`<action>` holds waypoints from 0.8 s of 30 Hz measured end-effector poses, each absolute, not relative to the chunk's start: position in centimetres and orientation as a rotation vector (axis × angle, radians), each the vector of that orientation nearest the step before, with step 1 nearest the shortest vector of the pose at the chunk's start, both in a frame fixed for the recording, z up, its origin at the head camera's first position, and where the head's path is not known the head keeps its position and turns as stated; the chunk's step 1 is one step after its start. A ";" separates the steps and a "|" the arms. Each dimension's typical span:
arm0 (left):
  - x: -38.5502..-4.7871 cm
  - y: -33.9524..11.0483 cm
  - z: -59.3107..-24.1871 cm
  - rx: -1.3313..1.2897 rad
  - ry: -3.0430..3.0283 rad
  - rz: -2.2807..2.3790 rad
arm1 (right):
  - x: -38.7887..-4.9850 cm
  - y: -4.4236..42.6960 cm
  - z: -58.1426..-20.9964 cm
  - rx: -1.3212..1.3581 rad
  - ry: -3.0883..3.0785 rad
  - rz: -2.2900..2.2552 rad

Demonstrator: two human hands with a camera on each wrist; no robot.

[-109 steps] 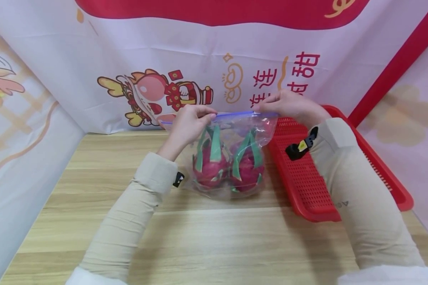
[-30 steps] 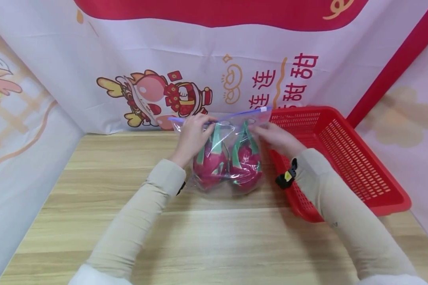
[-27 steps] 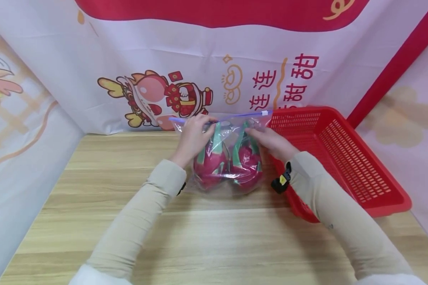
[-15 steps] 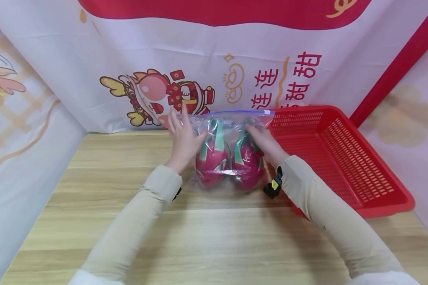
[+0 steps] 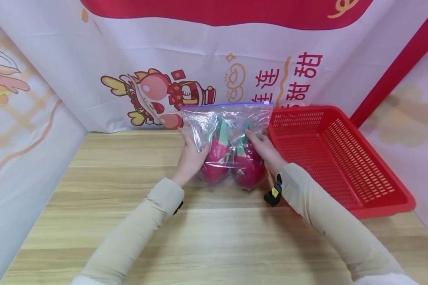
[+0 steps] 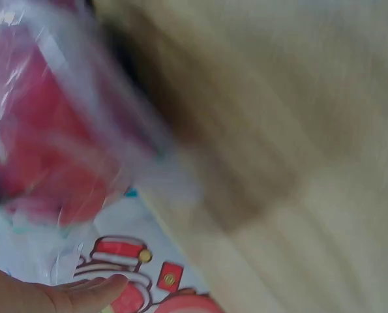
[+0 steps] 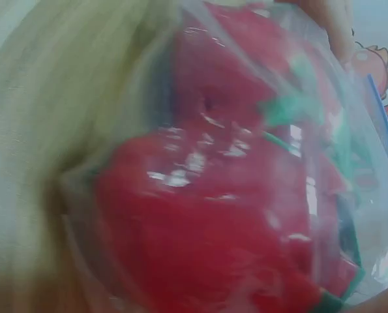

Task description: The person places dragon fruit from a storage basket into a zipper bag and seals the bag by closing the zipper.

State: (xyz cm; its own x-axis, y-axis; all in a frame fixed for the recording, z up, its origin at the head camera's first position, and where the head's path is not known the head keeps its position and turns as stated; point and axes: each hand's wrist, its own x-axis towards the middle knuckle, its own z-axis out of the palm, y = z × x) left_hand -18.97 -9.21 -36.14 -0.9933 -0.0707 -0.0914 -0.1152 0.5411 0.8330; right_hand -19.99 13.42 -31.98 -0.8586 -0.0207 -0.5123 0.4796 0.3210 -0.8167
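Observation:
A clear zip bag [image 5: 232, 114] with a purple-blue zip along its top holds two pink dragon fruits with green leafy tips. The left dragon fruit [image 5: 215, 166] and the right dragon fruit [image 5: 249, 168] stand side by side inside it. My left hand [image 5: 190, 160] grips the bag's left side, thumb across the front. On the opposite side my right hand [image 5: 267, 152] grips it the same way; its other fingers are hidden behind. A white slider sits at the zip's right end. In the right wrist view the bagged fruit [image 7: 200, 228] fills most of the picture.
Right of the bag, a red plastic basket [image 5: 356, 166] with slotted walls stands on the wooden table [image 5: 214, 241], close beside my right forearm. A white printed cloth [image 5: 185, 43] hangs behind the table.
Both hands have come down from the bag's top edge, where they worked along the zip, to its two sides. The bag's upper edge has risen slightly in the last half second.

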 end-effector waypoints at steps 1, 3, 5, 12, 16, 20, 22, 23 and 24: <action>-19.0 -9.1 -36.4 -0.165 2.713 1.483 | -19.8 13.5 -32.1 0.383 2.140 -1.556; -18.9 -8.8 -36.8 -0.163 2.701 1.499 | -19.5 13.7 -32.4 0.360 2.125 -1.528; -18.9 -8.6 -37.1 -0.136 2.684 1.526 | -19.3 13.8 -32.5 0.349 2.136 -1.528; -18.8 -7.9 -37.9 -0.094 2.608 1.615 | -18.8 13.3 -32.5 0.475 2.248 -1.459; -18.7 -7.7 -38.1 -0.126 2.572 1.636 | -18.9 13.2 -32.9 0.412 2.269 -1.423; -18.6 -7.4 -38.2 -0.134 2.601 1.626 | -19.0 13.3 -33.2 0.366 2.255 -1.400; -18.6 -7.3 -38.3 -0.138 2.620 1.623 | -18.9 13.3 -33.3 0.341 2.241 -1.407; -18.6 -7.3 -38.3 -0.141 2.628 1.621 | -18.9 13.2 -33.4 0.328 2.242 -1.405; -18.6 -7.3 -38.3 -0.141 2.632 1.626 | -18.9 13.2 -33.4 0.312 2.248 -1.405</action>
